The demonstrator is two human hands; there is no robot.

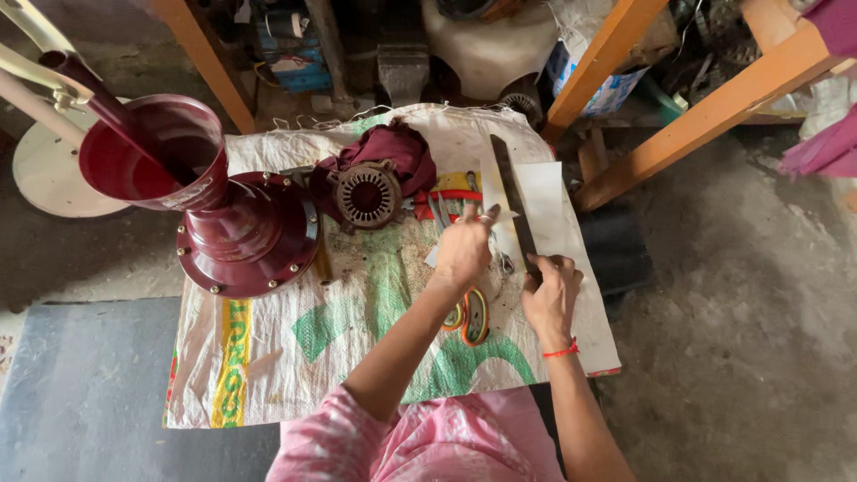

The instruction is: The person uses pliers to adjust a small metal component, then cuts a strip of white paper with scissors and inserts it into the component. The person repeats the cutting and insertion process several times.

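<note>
Pressing down at centre frame, a dark ruler (516,214) is pinned flat by the right hand (552,299); a pale paper strip (494,192) is pinched by the left hand (464,250). Firm, steady pressure seems advisable.

The left hand (464,250) held up a small strip of white paper (494,192) over a woven sack (295,348) spread on the floor. The right hand (552,295) pressed on a long dark ruler (511,196) lying across a white sheet (546,210). Scissors (471,314) lay between the hands, near a motor stator (368,195) and a maroon fan base (241,232).
</note>
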